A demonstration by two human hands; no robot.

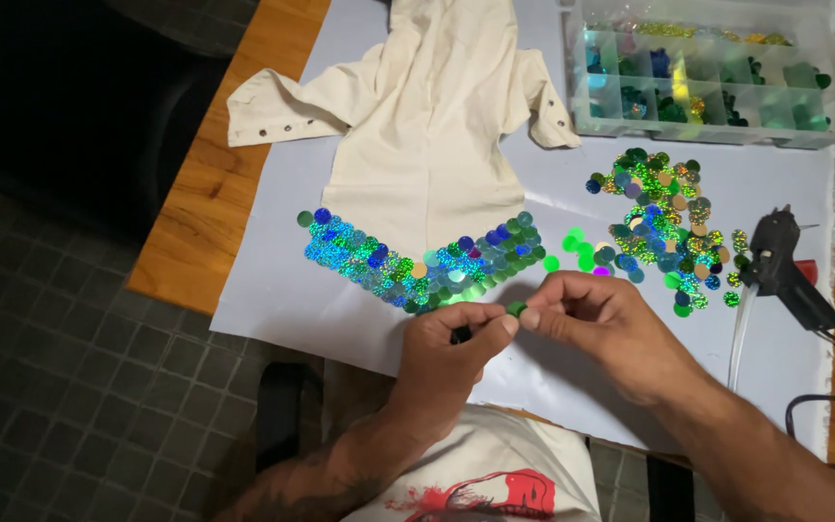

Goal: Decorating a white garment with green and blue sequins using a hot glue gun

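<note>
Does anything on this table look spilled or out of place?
Only the loose sequins: they lie scattered in a heap on the white sheet below the sorted box, a few strays apart. The glue gun rests beside them. Nothing looks damaged.

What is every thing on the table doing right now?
left hand: pinching a green sequin
right hand: pinching the same sequin
cream garment: spread flat, hem covered in sequins
sequin pile: loose, scattered on the white sheet
glue gun: standing on its stand, not held
plastic box: open, compartments filled
</note>
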